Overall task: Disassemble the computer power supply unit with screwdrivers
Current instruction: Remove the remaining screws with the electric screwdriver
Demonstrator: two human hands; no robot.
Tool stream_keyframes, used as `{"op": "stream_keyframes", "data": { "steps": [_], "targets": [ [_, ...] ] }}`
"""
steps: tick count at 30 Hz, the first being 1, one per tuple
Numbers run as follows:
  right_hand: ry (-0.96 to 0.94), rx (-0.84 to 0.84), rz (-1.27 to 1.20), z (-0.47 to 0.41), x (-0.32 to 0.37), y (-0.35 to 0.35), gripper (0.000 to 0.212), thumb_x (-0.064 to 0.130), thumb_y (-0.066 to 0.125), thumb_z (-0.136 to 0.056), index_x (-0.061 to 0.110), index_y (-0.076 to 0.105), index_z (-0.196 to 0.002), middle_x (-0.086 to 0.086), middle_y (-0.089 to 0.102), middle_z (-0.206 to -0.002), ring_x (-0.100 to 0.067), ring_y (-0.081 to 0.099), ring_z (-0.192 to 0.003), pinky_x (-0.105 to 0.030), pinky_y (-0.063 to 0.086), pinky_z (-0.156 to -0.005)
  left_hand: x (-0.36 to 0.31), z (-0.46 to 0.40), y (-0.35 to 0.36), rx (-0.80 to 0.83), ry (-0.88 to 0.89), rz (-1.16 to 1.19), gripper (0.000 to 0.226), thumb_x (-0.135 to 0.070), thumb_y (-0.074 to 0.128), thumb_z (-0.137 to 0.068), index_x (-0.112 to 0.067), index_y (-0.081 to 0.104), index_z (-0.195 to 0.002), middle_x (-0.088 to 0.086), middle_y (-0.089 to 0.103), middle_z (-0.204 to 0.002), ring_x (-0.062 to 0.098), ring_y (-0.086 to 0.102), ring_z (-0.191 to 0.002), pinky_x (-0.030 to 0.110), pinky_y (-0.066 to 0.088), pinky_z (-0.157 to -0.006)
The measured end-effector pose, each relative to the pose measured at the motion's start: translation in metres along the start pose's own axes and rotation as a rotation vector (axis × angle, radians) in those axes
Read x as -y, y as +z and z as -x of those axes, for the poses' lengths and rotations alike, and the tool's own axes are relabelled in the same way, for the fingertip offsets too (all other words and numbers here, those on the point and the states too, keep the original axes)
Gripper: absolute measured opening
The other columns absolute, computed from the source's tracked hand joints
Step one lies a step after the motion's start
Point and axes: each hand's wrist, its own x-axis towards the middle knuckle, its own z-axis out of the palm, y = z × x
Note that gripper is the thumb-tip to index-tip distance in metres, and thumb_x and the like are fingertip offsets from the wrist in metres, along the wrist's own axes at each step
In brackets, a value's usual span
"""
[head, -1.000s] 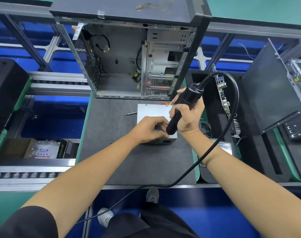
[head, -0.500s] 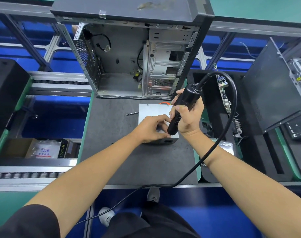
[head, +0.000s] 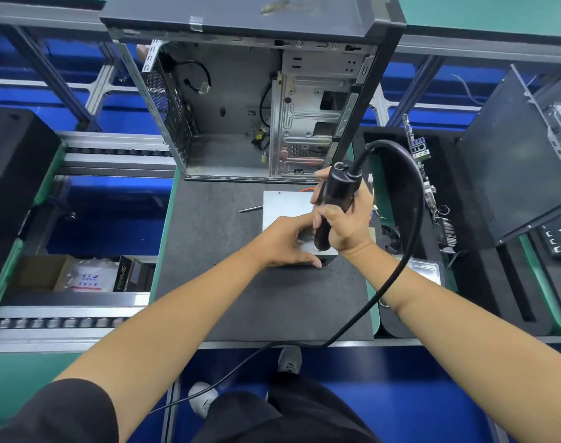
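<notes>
Grey sheet metal forms the open computer case (head: 241, 123) standing at the far edge of the dark surface (head: 257, 308). Inside it are a loose black cable (head: 196, 78) near the perforated left wall, a few short wires low in the middle, and a bare drive cage (head: 308, 123) on the right.

A cardboard box (head: 33, 271) on the lower level to the left holds a white bag (head: 90, 276) with small print too blurred to read and a dark carton (head: 129, 273) marked "PRIME". To the right, a black foam tray (head: 483, 282) carries a circuit board (head: 424, 174) standing on edge, a finned heat sink (head: 448, 231) and a fan (head: 391, 238).

The power supply unit (head: 284, 206), a plain silver box, lies on the surface just in front of the case. The left hand (head: 285, 241) presses on its near end, fingers curled over the top and thumb along the front edge. The right hand (head: 343, 219) is wrapped around a black electric screwdriver (head: 333, 203) held upright, its tip down at the unit's near right corner; both hands hide that corner. The tool's thick cord (head: 410, 219) loops up and right, then falls across the front edge of the surface. A loose screwdriver bit (head: 250, 208) lies on the surface just left of the unit.
</notes>
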Motion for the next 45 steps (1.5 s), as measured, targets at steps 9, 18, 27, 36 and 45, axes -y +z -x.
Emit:
{"op": "stream_keyframes", "data": {
  "steps": [9,18,27,36,45],
  "targets": [
    [-0.04,-0.06,-0.043,0.003,0.008,-0.001,0.047,0.003,0.054,-0.071,-0.009,0.05,-0.117,-0.016,0.046,-0.052,-0.03,0.039,-0.036,-0.027,0.042,-0.046,0.005,0.0,0.003,-0.013,0.0,-0.037,0.056,-0.038,0.096,-0.067,-0.025,0.06,-0.108,-0.036,0.061,-0.093,-0.014,0.057,-0.087,0.002,0.037,-0.074],
    [0.044,-0.023,-0.013,0.003,0.009,-0.003,0.036,0.007,0.058,-0.071,-0.004,0.057,-0.105,-0.01,0.063,-0.079,-0.023,0.049,-0.038,-0.028,0.046,-0.045,0.003,-0.001,0.004,-0.034,-0.023,-0.064,0.047,-0.046,0.092,-0.069,-0.038,0.057,-0.1,-0.022,0.066,-0.091,0.0,0.061,-0.083,0.012,0.045,-0.068],
    [0.027,0.008,-0.009,0.001,0.013,-0.006,0.031,0.008,0.056,-0.067,0.006,0.062,-0.097,-0.011,0.062,-0.078,-0.022,0.053,-0.041,-0.027,0.046,-0.046,0.007,-0.005,0.0,-0.016,-0.085,0.05,0.038,-0.021,0.094,-0.071,-0.006,0.071,-0.096,0.007,0.074,-0.096,0.018,0.07,-0.096,0.026,0.054,-0.089],
    [0.002,-0.014,0.019,0.001,0.01,-0.005,0.029,0.009,0.057,-0.068,0.006,0.063,-0.097,-0.014,0.061,-0.076,-0.027,0.05,-0.039,-0.032,0.045,-0.048,-0.001,-0.002,-0.001,0.006,0.031,-0.031,0.05,-0.038,0.096,-0.065,-0.054,0.055,-0.09,-0.037,0.057,-0.079,-0.012,0.052,-0.069,0.004,0.035,-0.063],
    [-0.014,-0.017,-0.01,0.004,0.009,-0.008,0.029,0.008,0.054,-0.067,0.02,0.07,-0.087,-0.002,0.06,-0.068,-0.021,0.05,-0.042,-0.028,0.044,-0.047,0.005,-0.002,0.001,0.003,0.022,-0.04,0.049,-0.036,0.096,-0.068,-0.022,0.066,-0.104,-0.015,0.067,-0.091,0.001,0.059,-0.082,0.021,0.048,-0.074]
  ]
}}
